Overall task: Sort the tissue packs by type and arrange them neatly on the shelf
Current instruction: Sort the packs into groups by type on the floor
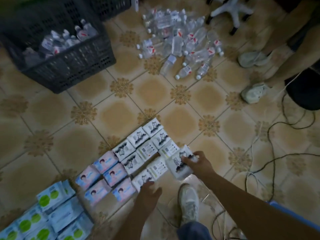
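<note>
Tissue packs lie in rows on the tiled floor. White packs with black drawings [140, 139] form the far group, pink-and-blue packs [107, 175] sit in the middle, and light blue packs with green spots [52, 210] fill the lower left. My right hand [195, 163] grips white packs [180, 168] at the right end of the white group, just above the floor. My left hand [149, 191] hovers with fingers spread, touching the nearest white pack [141, 179]. No shelf is in view.
A black crate [72, 66] with bottles stands at the upper left. Loose clear bottles [181, 42] are heaped at the top centre. Another person's shoes [252, 92] stand at the right. Cables [270, 161] trail across the right floor. My own shoe [189, 203] is below.
</note>
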